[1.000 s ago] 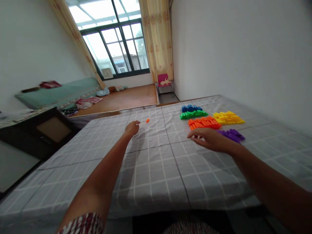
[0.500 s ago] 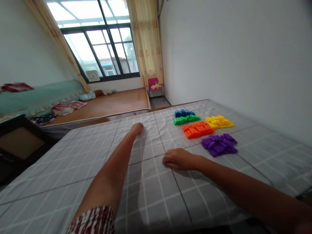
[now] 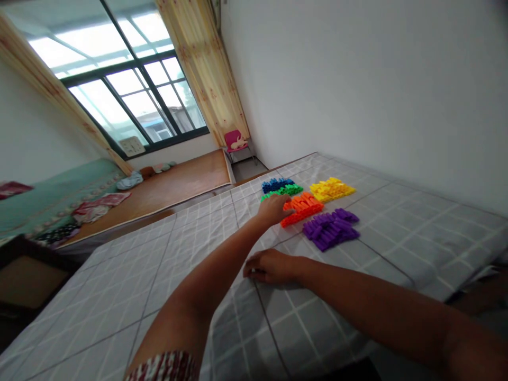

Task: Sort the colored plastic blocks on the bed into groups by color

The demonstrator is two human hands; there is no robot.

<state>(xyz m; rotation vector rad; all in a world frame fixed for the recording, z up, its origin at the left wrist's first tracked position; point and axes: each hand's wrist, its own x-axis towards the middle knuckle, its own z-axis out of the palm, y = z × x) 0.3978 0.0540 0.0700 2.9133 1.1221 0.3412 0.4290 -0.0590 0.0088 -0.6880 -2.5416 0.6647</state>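
My left hand (image 3: 274,208) is stretched forward over the left end of a pile of orange plastic pieces (image 3: 304,207), fingers apart. No piece shows in its grasp. My right hand (image 3: 270,266) rests on the checked grey cloth (image 3: 190,254) nearer to me, its fingers loosely curved and nothing visible in them. To its upper right lies a heap of purple plastic pieces (image 3: 331,228). Behind the orange pile are green pieces (image 3: 292,189), partly hidden by my left hand, and blue pieces (image 3: 277,184). Yellow pieces (image 3: 332,189) lie to the right of these.
A white wall (image 3: 369,95) runs along the right of the cloth-covered surface. Beyond its far edge are a low brown platform (image 3: 178,188) with fabrics on it, a pink chair (image 3: 234,140) and a window. A dark cabinet (image 3: 32,275) stands at the left.
My left hand has moved right from the bare cloth to the orange pile. My right hand stays on the cloth, its fingers a little looser. The view has tilted and turned right.
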